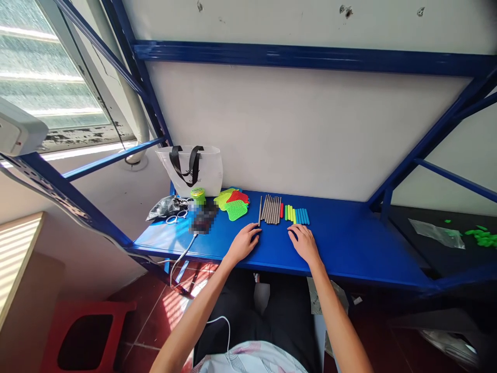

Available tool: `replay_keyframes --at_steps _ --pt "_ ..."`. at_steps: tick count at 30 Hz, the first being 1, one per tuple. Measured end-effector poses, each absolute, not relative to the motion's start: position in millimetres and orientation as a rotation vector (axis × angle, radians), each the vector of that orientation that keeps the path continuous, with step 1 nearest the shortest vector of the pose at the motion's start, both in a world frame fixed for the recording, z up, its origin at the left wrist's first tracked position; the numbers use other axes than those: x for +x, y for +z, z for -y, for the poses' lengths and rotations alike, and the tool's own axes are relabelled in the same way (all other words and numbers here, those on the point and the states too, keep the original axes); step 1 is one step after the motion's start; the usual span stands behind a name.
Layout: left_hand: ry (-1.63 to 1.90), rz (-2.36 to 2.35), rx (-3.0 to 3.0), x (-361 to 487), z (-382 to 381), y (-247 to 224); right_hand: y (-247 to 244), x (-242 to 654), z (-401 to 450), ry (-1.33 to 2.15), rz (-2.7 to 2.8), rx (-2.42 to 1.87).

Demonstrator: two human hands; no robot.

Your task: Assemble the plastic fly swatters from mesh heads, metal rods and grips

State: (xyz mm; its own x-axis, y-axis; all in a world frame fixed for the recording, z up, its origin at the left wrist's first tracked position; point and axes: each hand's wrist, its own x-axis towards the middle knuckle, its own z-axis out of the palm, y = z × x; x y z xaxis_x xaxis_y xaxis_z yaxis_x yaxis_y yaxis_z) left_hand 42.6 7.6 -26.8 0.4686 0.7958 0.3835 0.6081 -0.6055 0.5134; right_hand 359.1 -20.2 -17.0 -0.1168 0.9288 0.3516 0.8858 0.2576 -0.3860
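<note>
Here we go: both arms stretch forward over the blue shelf (349, 251), and the left hand (243, 243) and right hand (305, 244) rest palms down, fingers open, gripping nothing. The left fingertips (256, 233) land just below the gray rods (272, 210), nearly touching the end of the loose one lying at their left edge. The right hand sits below and to the right of those gray rods, nearest the blue rods (302, 216). Right of the gray rods, a red rod (281, 210) and green rods (289, 212) line up too. Left of them, there's green mesh (234, 209), then a jar (198, 196), scissors (176, 218), and a white bag (190, 171).
</note>
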Motion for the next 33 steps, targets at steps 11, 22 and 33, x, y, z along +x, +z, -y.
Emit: replay_keyframes --at_steps 11,22,33 --pt "0.814 -1.193 2.500 38.7 -3.6 -28.7 -39.0 340.7 34.8 0.022 2.074 -1.785" --pt "0.743 -1.136 2.508 27.5 -2.8 -26.7 -39.2 345.4 32.5 0.009 2.066 -1.767" --pt "0.782 -1.150 2.519 30.6 -0.1 -27.7 -30.6 330.9 13.0 -0.058 2.001 -1.800"
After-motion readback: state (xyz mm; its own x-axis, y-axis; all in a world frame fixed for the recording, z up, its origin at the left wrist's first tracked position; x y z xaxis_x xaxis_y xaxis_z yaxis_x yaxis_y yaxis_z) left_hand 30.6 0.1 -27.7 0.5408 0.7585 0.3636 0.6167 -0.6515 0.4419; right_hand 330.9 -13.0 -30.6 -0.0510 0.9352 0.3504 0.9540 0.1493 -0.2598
